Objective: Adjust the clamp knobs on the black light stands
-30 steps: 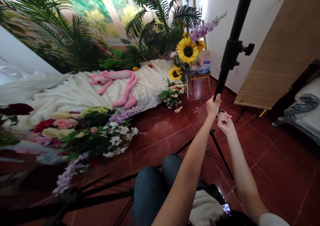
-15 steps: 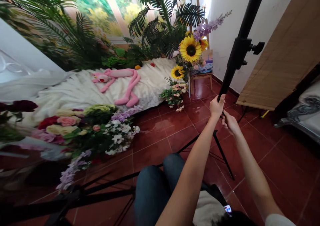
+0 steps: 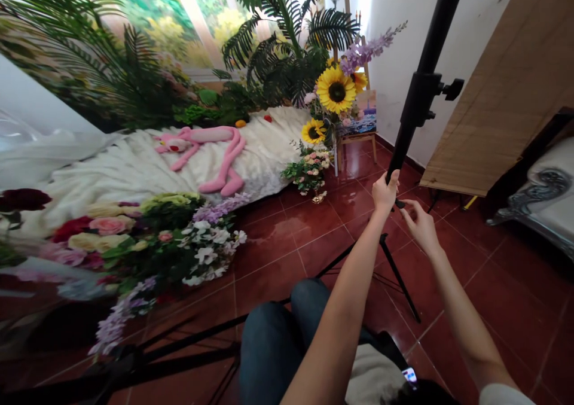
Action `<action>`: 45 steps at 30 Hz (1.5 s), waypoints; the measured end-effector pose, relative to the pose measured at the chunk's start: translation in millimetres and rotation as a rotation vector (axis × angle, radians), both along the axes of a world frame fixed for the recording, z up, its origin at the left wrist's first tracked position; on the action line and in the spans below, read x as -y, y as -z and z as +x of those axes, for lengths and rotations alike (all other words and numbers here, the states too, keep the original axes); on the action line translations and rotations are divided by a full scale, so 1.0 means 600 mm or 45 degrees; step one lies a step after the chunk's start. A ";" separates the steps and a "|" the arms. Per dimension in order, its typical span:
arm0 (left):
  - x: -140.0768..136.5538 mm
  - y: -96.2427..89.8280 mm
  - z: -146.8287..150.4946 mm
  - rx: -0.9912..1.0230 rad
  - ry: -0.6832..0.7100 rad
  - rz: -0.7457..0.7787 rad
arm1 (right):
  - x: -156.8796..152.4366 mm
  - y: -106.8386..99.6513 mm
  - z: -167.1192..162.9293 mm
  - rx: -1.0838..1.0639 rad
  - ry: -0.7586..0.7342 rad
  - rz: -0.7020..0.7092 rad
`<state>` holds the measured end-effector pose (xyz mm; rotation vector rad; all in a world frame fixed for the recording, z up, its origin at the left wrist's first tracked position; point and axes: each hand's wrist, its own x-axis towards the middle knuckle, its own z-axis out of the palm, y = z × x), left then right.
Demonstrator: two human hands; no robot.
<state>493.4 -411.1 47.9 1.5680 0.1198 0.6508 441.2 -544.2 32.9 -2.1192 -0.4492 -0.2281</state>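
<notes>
A black light stand (image 3: 421, 88) rises tilted from the red tiled floor, its legs spread below at the right of my knees. My left hand (image 3: 384, 191) is wrapped around the stand's pole, just under a clamp collar with a side knob (image 3: 452, 88). My right hand (image 3: 415, 221) sits just right of and below it, fingertips pinching a small black knob (image 3: 399, 203) on the pole. My knees in blue jeans (image 3: 278, 333) show at the bottom of the view.
A second black stand (image 3: 179, 348) lies across the floor at lower left. Flower bunches (image 3: 156, 237) and a white cloth with a pink plush toy (image 3: 210, 151) fill the left. Sunflowers (image 3: 336, 91), palms and a small easel stand behind. A bamboo board (image 3: 502, 94) leans at right.
My left hand keeps its hold on the pole. My right hand has shifted from resting curled beside the pole to pinching the small knob with its fingertips. The view has swung slightly.
</notes>
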 end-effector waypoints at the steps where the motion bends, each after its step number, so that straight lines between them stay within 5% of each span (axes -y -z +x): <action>1: 0.000 0.000 0.000 -0.002 0.000 0.005 | 0.001 0.004 -0.002 -0.027 -0.003 0.063; 9: 0.000 -0.002 -0.001 0.027 -0.008 0.015 | -0.023 0.012 0.014 -0.649 -0.078 0.405; 14: 0.000 -0.004 -0.002 0.014 -0.012 0.017 | -0.028 0.000 0.013 -0.182 0.061 0.438; 19: 0.000 -0.006 -0.002 0.059 -0.018 -0.005 | -0.018 -0.018 -0.007 0.122 0.021 0.280; 28: -0.001 -0.001 0.003 0.052 -0.037 0.031 | -0.029 0.023 0.018 -0.299 0.065 0.493; 32: 0.000 -0.001 0.003 0.029 -0.039 0.029 | -0.034 0.017 0.023 -0.091 0.042 0.498; 37: 0.000 -0.006 -0.002 0.030 -0.035 0.033 | -0.037 -0.081 0.030 0.219 -0.005 0.595; 41: 0.000 -0.006 -0.004 0.047 -0.014 -0.017 | -0.060 -0.228 0.060 0.436 -0.123 0.723; 44: 0.000 -0.004 -0.003 0.042 -0.020 -0.027 | -0.084 -0.334 0.096 0.244 -0.367 0.989; 45: 0.000 -0.004 -0.002 0.043 -0.023 -0.029 | -0.089 -0.362 0.108 0.172 -0.435 0.949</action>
